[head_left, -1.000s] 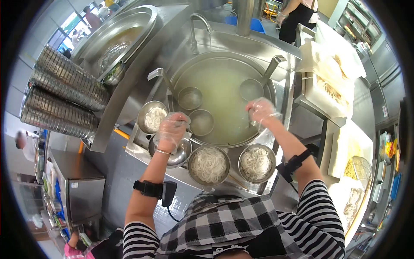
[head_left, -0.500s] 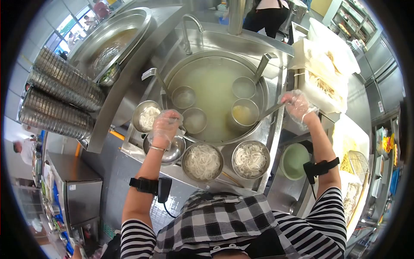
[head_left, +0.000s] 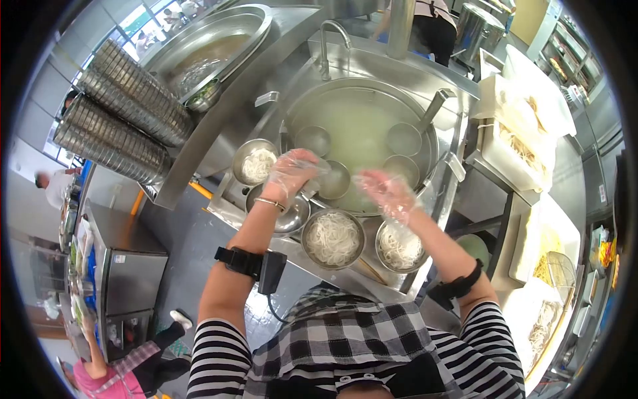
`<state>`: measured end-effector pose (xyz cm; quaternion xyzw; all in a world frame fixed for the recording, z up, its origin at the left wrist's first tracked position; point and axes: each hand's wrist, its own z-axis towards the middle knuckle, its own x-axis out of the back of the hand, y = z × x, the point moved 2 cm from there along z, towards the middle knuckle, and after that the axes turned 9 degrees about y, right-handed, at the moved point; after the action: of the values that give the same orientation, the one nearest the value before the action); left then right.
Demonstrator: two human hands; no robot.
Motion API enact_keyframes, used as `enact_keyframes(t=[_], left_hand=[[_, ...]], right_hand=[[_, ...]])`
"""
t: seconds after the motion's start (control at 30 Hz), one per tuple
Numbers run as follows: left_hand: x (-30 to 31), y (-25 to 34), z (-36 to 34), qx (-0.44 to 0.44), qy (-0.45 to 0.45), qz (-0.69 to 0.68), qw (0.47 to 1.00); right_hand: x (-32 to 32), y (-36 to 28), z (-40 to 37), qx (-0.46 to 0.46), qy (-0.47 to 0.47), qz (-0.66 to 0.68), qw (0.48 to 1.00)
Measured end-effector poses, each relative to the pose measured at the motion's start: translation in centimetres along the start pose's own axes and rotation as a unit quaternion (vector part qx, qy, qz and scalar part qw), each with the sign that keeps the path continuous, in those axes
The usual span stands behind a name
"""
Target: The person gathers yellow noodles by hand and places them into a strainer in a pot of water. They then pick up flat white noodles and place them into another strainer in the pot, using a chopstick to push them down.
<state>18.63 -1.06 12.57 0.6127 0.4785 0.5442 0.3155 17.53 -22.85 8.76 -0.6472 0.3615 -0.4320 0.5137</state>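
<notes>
My left hand (head_left: 291, 173), in a clear plastic glove, is closed around the handle of the lower left strainer (head_left: 332, 180), which hangs in a large pot (head_left: 359, 110) of cloudy water. My gloved right hand (head_left: 389, 194) hovers over the pot's front edge, fingers stretched out and nothing in them. It partly covers the lower right strainer (head_left: 402, 169). Two more strainers hang behind, an upper left one (head_left: 312, 141) and an upper right one (head_left: 403, 139). Bowls of white noodles stand at the left (head_left: 259, 164), front middle (head_left: 333, 239) and front right (head_left: 399, 247).
An empty metal bowl (head_left: 287, 214) sits below my left hand. A faucet (head_left: 325, 53) runs behind the pot. Stacked metal bowls (head_left: 109, 139) and a large pan (head_left: 259, 40) are at the left, noodle boxes (head_left: 515, 166) at the right. Other people stand behind and at the lower left.
My right hand has let go of the lower right strainer's handle and moved left over the pot. My left hand has moved closer to the pot. The view has shifted; a person shows at lower left.
</notes>
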Motion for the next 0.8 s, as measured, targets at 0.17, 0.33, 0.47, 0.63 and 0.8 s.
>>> enact_keyframes(t=[0.17,0.33,0.47,0.63,0.8], left_hand=[[0.3,2.4,-3.3,-0.023,-0.049,-0.162,0.985],[1.5,0.9,-7.0,-0.258,-0.216,-0.162,0.928],[7.5,-3.2,-8.0,-0.29,-0.213,-0.153,0.92],[9.5,-25.4,-0.3,0.042,0.055,0.003,0.998],[10.5,-19.0,-1.5,0.107,-0.166,0.022,0.98]], right_hand=[[-7.9,1.4,1.0,-0.33,-0.132,0.512,0.782],[-12.3,1.8,1.0,-0.15,0.031,0.549,0.821],[-10.8,5.2,2.0,-0.108,0.015,0.546,0.831],[-11.0,0.9,-0.4,-0.364,0.113,0.831,0.404],[-12.3,-2.7,-4.9,-0.379,0.136,0.754,0.519]])
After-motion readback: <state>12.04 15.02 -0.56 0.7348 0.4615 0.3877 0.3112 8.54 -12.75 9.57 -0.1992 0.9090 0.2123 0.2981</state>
